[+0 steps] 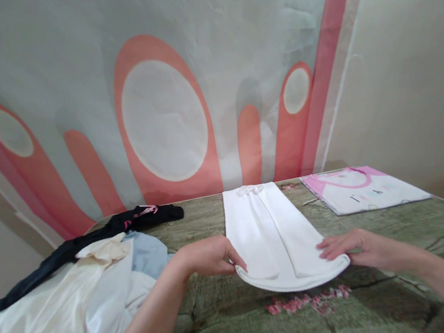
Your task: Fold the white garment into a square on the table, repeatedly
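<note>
A white garment (pixel 264 227), folded into a long narrow strip, stretches from the far table edge toward me; its exact kind I cannot tell. My left hand (pixel 216 255) pinches its near left corner. At the near right corner, my right hand (pixel 349 247) grips the cloth, fingers on top and thumb beneath. Between the two hands the near edge sags in a curve, slightly raised off the table. Folded layers meet along the middle, and a small gathered part lies at the far end.
On the left lie a cream and white heap of clothes (pixel 60 313), a light blue cloth (pixel 148 252) and a black garment (pixel 79 244). To the right is a folded pink and white T-shirt (pixel 367 189). The wood-patterned tabletop (pixel 230 332) meets a printed backdrop (pixel 211 40).
</note>
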`<state>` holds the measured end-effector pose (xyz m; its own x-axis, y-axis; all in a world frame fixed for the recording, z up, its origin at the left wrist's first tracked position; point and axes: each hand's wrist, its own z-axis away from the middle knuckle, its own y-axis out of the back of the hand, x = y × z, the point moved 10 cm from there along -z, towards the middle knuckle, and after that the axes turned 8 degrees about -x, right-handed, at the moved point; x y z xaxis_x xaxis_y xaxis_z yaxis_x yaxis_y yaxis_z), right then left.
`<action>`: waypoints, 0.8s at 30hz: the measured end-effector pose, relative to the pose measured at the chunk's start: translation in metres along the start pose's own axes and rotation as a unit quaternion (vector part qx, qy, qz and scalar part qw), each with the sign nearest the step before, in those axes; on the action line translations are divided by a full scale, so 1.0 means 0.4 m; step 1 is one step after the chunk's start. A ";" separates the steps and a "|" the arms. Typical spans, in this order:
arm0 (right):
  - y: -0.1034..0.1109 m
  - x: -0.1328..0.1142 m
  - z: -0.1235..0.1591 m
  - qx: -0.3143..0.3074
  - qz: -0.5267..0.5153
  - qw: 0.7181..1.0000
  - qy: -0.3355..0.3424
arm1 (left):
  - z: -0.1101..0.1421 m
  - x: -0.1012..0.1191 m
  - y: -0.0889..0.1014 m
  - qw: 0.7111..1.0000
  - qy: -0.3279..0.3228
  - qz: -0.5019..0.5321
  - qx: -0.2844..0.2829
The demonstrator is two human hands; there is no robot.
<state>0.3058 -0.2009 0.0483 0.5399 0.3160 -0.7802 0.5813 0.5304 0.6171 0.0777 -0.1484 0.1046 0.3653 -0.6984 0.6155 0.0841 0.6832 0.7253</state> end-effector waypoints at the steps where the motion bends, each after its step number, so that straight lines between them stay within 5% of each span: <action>1: 0.000 -0.002 0.004 -0.009 -0.006 1.000 -0.005 | 0.002 0.001 -0.003 1.000 -0.001 0.011 -0.005; 15: -0.137 -0.089 0.052 -0.223 -0.051 0.966 -0.118 | -0.004 0.127 -0.150 0.978 -0.057 0.048 -0.194; 20: -0.124 -0.104 0.051 -0.206 -0.060 0.970 -0.115 | 0.007 0.145 -0.123 0.975 -0.060 0.086 -0.194; 24: -0.073 -0.121 0.036 -0.153 -0.153 0.973 -0.074 | 0.012 0.080 -0.047 0.966 -0.048 0.219 -0.130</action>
<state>0.2716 -0.2430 0.0696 0.4649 0.0019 -0.8854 0.5318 0.7989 0.2809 0.0832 -0.1846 0.1123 0.3329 -0.3387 0.8800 0.1755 0.9392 0.2951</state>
